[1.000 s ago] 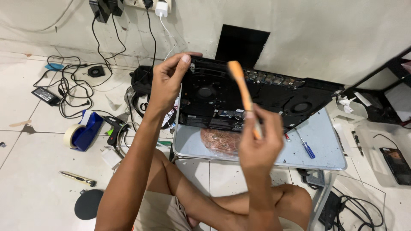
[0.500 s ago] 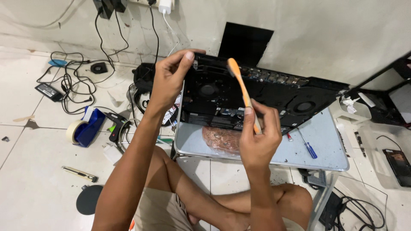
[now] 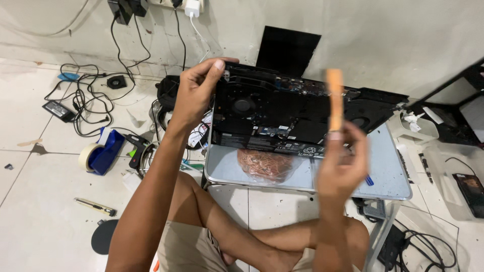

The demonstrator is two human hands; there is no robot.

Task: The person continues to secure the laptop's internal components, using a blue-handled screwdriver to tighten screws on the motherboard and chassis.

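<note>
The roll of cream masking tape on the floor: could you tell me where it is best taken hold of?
Judging by its pose, take the roll of cream masking tape across its outer rim from the left. It stands on edge, its open ring facing left, and the blue dispenser touches its right side.

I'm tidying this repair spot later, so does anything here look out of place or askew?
Yes. The opened laptop is tipped up on edge by the left hand instead of lying flat on the grey tray. Tangled cables, a tape roll and a utility knife lie scattered on the floor.
</note>
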